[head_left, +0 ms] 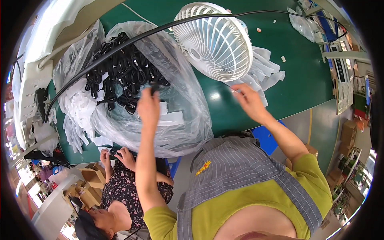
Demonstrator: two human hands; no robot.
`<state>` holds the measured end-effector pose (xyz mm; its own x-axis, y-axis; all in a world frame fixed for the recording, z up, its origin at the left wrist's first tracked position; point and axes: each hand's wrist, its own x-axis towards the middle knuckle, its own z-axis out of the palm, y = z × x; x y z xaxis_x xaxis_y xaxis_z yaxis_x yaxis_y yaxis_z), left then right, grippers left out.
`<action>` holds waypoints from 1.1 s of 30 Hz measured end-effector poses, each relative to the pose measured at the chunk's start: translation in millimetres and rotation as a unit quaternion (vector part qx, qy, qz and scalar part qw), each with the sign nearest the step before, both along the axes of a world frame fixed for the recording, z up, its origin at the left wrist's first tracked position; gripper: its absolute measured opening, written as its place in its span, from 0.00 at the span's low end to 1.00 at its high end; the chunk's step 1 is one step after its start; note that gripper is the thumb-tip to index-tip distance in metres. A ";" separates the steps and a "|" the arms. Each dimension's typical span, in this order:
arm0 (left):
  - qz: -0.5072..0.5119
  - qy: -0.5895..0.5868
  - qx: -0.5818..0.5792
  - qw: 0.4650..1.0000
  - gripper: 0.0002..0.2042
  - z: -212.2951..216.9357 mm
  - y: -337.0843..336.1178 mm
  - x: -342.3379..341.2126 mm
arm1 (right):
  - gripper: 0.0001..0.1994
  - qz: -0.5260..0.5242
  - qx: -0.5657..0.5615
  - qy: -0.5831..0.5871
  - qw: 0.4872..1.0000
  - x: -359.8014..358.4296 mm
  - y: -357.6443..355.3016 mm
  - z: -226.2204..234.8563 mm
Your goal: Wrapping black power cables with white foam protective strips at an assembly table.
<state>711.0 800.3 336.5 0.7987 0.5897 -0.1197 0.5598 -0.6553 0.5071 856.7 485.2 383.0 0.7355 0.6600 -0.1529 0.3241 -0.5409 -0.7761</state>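
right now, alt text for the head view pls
Over a green table, the person's left hand reaches into a clear plastic bag of black cables, while the right hand touches white paper strips beside a white fan.

Cable bundles (124, 72) in the plastic bag (184, 112) (table's left), fan (216, 42) right, strips (266, 74) beside it.

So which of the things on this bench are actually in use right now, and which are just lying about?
In use:
left hand on black cable bundles in clear plastic bag
right hand on white paper strips

Lying about:
white fan
long black cable
small plastic bag
cardboard boxes
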 end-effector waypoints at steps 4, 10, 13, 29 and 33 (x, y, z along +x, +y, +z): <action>-0.263 -0.131 0.011 0.956 0.09 49.6 -109.7 -2.1 | 0.22 -0.014 0.101 0.477 0.873 -23.4 42.4 24.4; -0.168 -0.020 -0.247 0.954 0.21 33.9 -149.0 -32.5 | 0.20 0.067 -0.032 0.519 0.851 -24.7 22.4 1.5; -0.163 0.036 -0.318 0.933 0.17 26.5 -154.4 -44.6 | 0.21 0.077 -0.038 0.532 0.842 -30.1 22.2 3.2; 0.094 -0.036 -0.096 0.990 0.17 -3.6 -104.2 -56.4 | 0.15 0.162 -0.122 0.194 0.960 -48.6 27.6 -30.4; 0.013 0.005 0.089 0.996 0.11 -51.7 -114.5 -58.6 | 0.16 0.150 -0.103 0.190 0.965 -58.9 43.2 -50.7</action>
